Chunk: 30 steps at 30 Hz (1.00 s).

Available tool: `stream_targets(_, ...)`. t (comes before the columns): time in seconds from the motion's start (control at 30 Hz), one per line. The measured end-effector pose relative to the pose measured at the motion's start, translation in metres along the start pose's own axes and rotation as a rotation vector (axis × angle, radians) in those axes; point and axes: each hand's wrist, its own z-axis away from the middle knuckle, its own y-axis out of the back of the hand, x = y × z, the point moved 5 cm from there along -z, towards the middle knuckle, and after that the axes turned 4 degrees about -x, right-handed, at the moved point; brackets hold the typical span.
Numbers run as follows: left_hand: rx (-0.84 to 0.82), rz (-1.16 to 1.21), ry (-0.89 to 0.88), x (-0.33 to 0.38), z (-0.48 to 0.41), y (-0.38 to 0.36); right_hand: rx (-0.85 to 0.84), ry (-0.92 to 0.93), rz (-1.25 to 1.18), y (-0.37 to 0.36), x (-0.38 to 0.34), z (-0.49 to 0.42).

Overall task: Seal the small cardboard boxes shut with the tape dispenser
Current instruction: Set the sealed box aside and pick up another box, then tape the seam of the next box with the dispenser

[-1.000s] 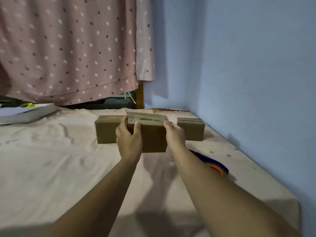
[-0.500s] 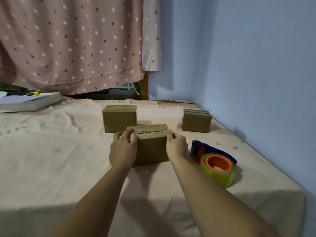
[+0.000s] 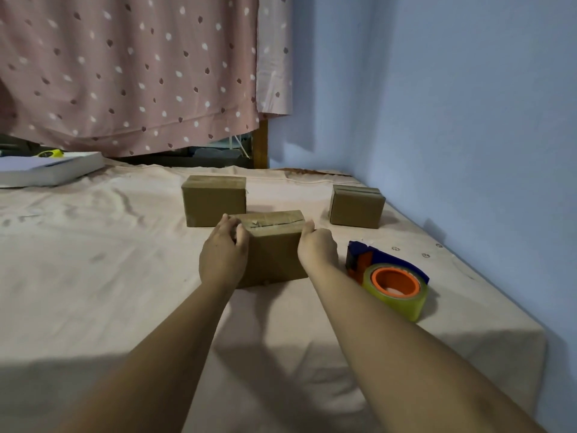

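Observation:
A small brown cardboard box [image 3: 273, 251] stands on the pink-covered surface [image 3: 93, 292] right in front of me, its top flaps closed with a torn seam showing. My left hand [image 3: 223, 256] grips its left end, fingers curled over the top edge. My right hand [image 3: 317, 248] holds its right end. Two more small boxes stand behind: one [image 3: 214, 200] just beyond, another [image 3: 356, 206] at the back right. The blue and orange tape dispenser [image 3: 388, 278] with a yellowish roll lies to the right of my right wrist.
A blue wall [image 3: 468, 120] runs along the right edge of the surface. A dotted pink curtain [image 3: 125, 73] hangs behind. A white book or box [image 3: 50, 168] lies at the far left. The surface's right corner drops off near the dispenser.
I have brought the box from the back row down onto the cloth nearer to me; both hands still hold its ends. The view has tilted, revealing the tape dispenser.

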Motion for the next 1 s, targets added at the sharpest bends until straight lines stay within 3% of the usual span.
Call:
stream_targets(0.13,-0.121,0.232,0.121,-0.002,-0.01,0.001,0.04,-0.037,-0.047,0.003,-0.005,0.005)
stream_targets(0.27,-0.251,0.659,0.23,0.007,-0.014,0.007,0.094,0.207,0.033,0.001,-0.012,0.029)
stream_targets(0.37,-0.323,0.787,0.296,0.012,-0.01,0.004,0.008,0.211,-0.105,-0.012,-0.012,0.034)
stream_targets(0.43,-0.244,0.695,0.276,0.007,-0.008,0.004,-0.038,0.175,-0.214,-0.012,-0.012,0.031)
stream_targets(0.53,-0.142,0.465,0.159,0.002,0.001,0.001,-0.112,0.242,-0.182,-0.008,-0.017,0.025)
stream_targets(0.6,-0.108,0.436,0.108,0.007,0.008,-0.005,-0.079,0.355,-0.025,0.005,-0.021,0.024)
stream_targets(0.73,-0.178,0.363,0.069,0.022,0.016,-0.022,0.076,0.498,0.558,0.041,-0.012,0.012)
stream_targets(0.87,-0.163,0.27,-0.022,0.039,0.027,-0.035,0.037,0.192,0.984,0.075,0.025,-0.01)
stream_targets(1.0,-0.038,-0.116,-0.181,0.054,0.038,-0.038,-0.108,-0.027,0.864,0.103,0.052,-0.022)
